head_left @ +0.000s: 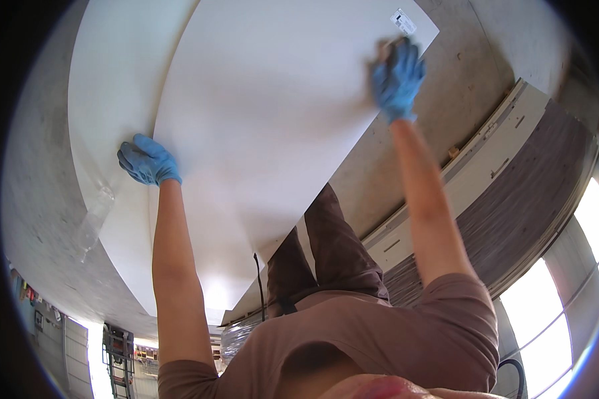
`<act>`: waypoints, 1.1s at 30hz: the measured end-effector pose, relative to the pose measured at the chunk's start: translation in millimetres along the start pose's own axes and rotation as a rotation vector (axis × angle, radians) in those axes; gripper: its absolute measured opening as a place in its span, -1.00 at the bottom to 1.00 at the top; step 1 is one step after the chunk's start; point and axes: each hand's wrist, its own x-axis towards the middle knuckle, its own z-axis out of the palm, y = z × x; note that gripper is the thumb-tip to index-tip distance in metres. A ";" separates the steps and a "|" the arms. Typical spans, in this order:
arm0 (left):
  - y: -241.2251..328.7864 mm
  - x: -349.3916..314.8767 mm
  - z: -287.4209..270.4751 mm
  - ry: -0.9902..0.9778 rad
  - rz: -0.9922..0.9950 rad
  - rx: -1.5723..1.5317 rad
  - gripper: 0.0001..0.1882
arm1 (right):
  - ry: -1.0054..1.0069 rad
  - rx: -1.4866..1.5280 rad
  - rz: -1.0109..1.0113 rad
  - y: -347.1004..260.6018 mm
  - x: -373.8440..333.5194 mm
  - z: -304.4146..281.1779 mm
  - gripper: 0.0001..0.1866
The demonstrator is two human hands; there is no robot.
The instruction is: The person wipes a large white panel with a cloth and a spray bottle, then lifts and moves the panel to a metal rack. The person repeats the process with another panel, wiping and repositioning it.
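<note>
A large white panel [259,86] lies in front of me, overlapping a second pale panel [113,73] at its left. My left hand [148,161], in a blue glove, rests across the upper panel's left edge, its fingers reaching over the pale panel and slightly bent. Near the far right corner, my right hand [398,83], also blue-gloved, is on the panel and smeared by motion. Something small and tan [383,50] shows at its fingers, too blurred to name. Just beyond that hand, a white printed label [403,22] sticks to the panel.
A clear bottle [96,216] lies at the left by the pale panel's edge. Grey concrete floor [456,73] surrounds the panels. Along the right runs a stack of long boards [472,179] with slotted pale edges. A thin black cord [258,282] stands near my waist.
</note>
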 end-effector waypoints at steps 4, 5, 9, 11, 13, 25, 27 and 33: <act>-0.8 1.1 -0.3 0.035 0.060 -0.017 -0.46 | 0.153 0.014 0.092 81.0 66.0 25.5 -0.36; -2.0 1.2 0.8 0.048 0.067 -0.001 -0.46 | 0.168 0.005 0.089 86.7 65.8 29.6 -0.34; -9.6 1.2 9.1 0.046 0.032 0.036 -0.43 | 0.150 0.026 -0.013 38.4 5.5 23.1 -0.28; -13.4 -0.4 15.3 0.099 0.012 0.033 -0.39 | 0.109 0.092 -0.017 -21.9 -43.4 0.1 -0.32; -16.1 -2.2 19.6 0.026 -0.040 0.005 -0.30 | -0.030 0.102 -0.064 -95.6 -100.8 -36.8 -0.34; -44.3 -42.1 -50.9 0.026 0.112 -0.653 -0.39 | -0.667 0.856 -1.069 -396.4 -418.5 -101.5 -0.60; -82.6 -78.2 -89.4 0.017 0.184 -0.638 -0.44 | -1.038 1.044 -0.688 -370.1 -378.7 -96.0 -0.59; -227.5 -254.0 -229.5 -0.147 -0.270 -0.361 -0.46 | 0.006 0.277 -0.371 -189.1 -73.5 -29.8 -0.61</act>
